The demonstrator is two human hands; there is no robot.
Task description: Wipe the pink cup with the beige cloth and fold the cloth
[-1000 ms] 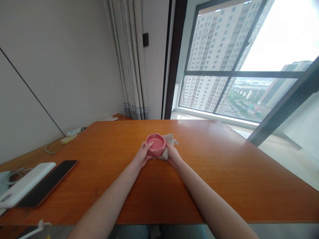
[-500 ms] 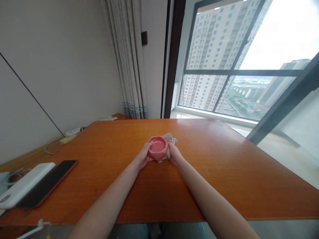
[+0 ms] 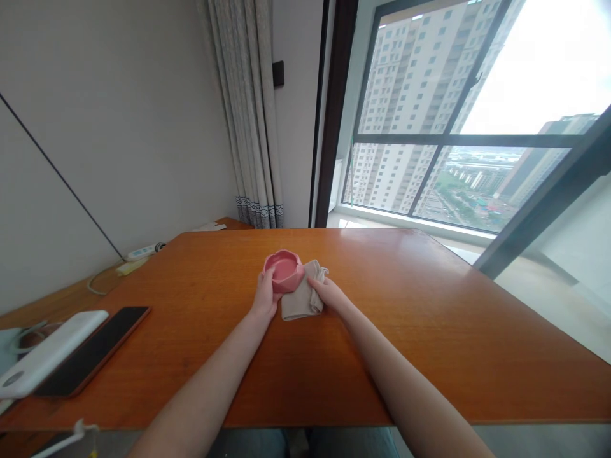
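Seemingly, bowl (image 3: 284, 270) hides some cloth (image 3: 300, 303).

Desk: broad orange-brown wooden top, smooth and glossy (image 3: 443, 331), with a pale sheen toward the far right corner.
Left near side: a dark-faced phone (image 3: 93, 350) with a reddish edge, lying flat, screen up.
Beside the phone: a white slab-shaped device (image 3: 56, 351), a round grey mark at its near end — laid along the phone's left side.
Ledge: a wooden side surface (image 3: 57, 300) along the wall, left of the desk.
On the ledge: a white power strip (image 3: 141, 252) and, just nearer, a pale yellow item (image 3: 130, 266) — too small to identify.
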